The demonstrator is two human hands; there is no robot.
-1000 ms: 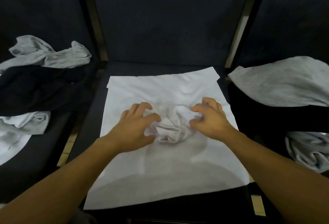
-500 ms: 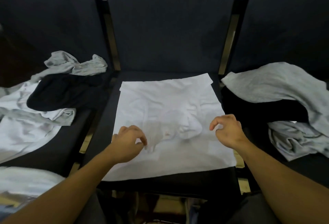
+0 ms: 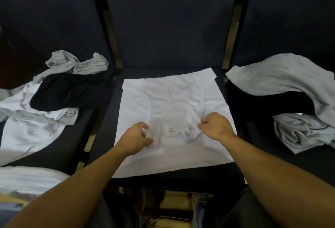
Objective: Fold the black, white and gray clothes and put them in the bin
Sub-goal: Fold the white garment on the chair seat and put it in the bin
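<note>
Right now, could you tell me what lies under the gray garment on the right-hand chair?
A black garment shows beneath the gray garment, which drapes over its upper edge. In front lies a crumpled gray piece. How far the black cloth runs underneath is hidden.

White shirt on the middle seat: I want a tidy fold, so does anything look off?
Yes. The white shirt lies mostly flat, but the fabric near its collar is bunched where the left hand and right hand pinch it.
</note>
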